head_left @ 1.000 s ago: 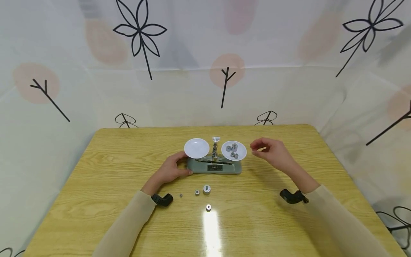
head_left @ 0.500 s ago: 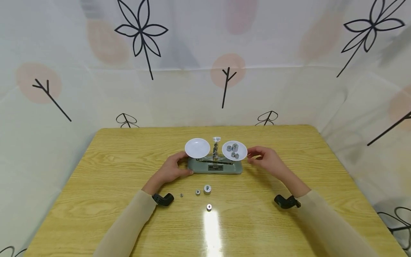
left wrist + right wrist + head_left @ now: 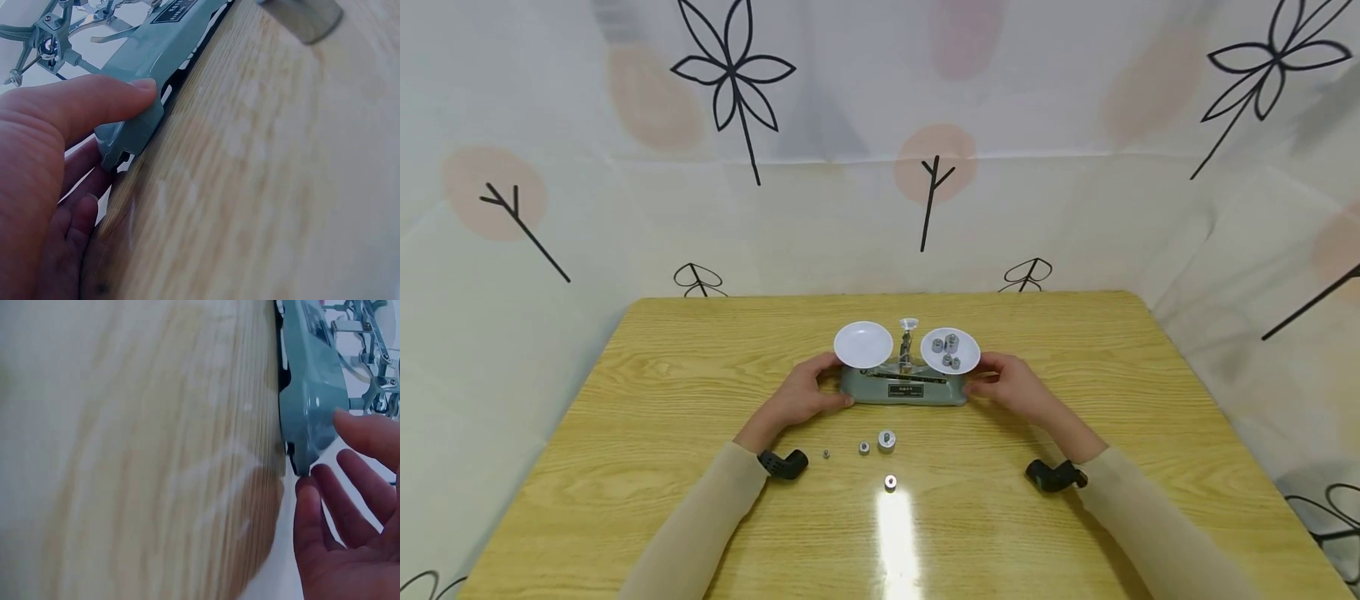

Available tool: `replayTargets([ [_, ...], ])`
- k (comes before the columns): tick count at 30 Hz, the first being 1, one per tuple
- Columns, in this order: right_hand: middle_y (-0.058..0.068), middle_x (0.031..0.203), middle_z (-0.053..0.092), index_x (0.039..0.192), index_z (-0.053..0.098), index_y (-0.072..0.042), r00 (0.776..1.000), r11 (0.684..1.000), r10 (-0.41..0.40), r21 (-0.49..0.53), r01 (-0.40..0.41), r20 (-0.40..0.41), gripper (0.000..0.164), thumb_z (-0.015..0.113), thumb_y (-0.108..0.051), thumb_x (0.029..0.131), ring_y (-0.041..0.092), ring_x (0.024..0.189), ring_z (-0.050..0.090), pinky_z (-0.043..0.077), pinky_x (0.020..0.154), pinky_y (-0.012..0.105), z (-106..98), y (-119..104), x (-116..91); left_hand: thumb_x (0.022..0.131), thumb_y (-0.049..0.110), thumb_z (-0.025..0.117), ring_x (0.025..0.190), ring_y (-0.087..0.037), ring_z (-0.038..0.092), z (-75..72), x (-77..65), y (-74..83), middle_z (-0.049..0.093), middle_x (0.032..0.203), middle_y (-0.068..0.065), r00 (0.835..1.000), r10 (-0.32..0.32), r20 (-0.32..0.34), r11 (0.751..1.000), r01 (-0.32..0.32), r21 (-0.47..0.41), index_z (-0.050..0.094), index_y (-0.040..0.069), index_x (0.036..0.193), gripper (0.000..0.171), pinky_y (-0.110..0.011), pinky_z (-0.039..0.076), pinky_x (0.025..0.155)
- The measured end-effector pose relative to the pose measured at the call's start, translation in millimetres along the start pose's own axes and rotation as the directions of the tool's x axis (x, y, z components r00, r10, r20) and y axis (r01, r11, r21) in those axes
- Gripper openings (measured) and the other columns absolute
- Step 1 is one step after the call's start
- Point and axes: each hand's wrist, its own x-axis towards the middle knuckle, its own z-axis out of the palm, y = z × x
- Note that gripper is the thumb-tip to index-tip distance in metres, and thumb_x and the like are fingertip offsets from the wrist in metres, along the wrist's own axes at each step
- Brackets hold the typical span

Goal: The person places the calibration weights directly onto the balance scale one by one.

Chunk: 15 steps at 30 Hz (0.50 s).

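A green-grey balance scale [image 3: 868, 387] with two white pans stands on the table. Round the left end of its base, my left hand [image 3: 797, 393] holds on, thumb on the front face and fingers behind, as the left wrist view shows. At the opposite end, my right hand [image 3: 1017, 388] grips the base; in the right wrist view its thumb [image 3: 365, 431] lies against the front corner and its fingers bend round the end. Several metal weights [image 3: 951, 342] sit in the right pan [image 3: 970, 353], while the left pan [image 3: 863, 344] is bare.
In front of the scale, loose weights stand on the wooden table [image 3: 700, 358]: a large one [image 3: 887, 442], a smaller one [image 3: 864, 447], a tiny one [image 3: 826, 454] and one nearer [image 3: 891, 482]. A patterned cloth [image 3: 842, 225] hangs behind the table.
My right hand has come in from the right and down to the scale's right end, where it now grips the base. The left hand has kept its hold on the left end.
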Motion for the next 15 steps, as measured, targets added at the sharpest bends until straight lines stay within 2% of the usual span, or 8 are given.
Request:
replayTargets([
  [10, 0.024, 0.125, 0.059, 0.127, 0.057, 0.009, 0.999, 0.999, -0.020, 0.047, 0.019, 0.025, 0.051, 0.079, 0.002, 0.082, 0.041, 0.115, 0.057, 0.047, 0.098, 0.054, 6, 2, 0, 0.079, 0.001, 0.082, 0.131, -0.032, 0.049, 1.8, -0.1, 3.7, 0.056, 0.136, -0.014, 1.000, 0.012, -0.007, 1.000, -0.012, -0.009, 0.057, 0.003, 0.136, 0.062, -0.049, 0.037, 0.110],
  [15, 0.024, 0.129, 0.057, 0.132, 0.054, 0.009, 0.999, 0.994, -0.042, 0.102, 0.039, 0.031, 0.056, 0.078, 0.004, 0.082, 0.038, 0.118, 0.056, 0.047, 0.100, 0.050, 9, 6, 2, 0.080, -0.002, 0.080, 0.130, -0.037, 0.049, -1.4, -4.7, 25.4, 0.056, 0.136, -0.019, 1.000, 0.011, 0.003, 1.000, -0.011, -0.012, 0.056, -0.003, 0.135, 0.060, -0.051, 0.037, 0.109],
])
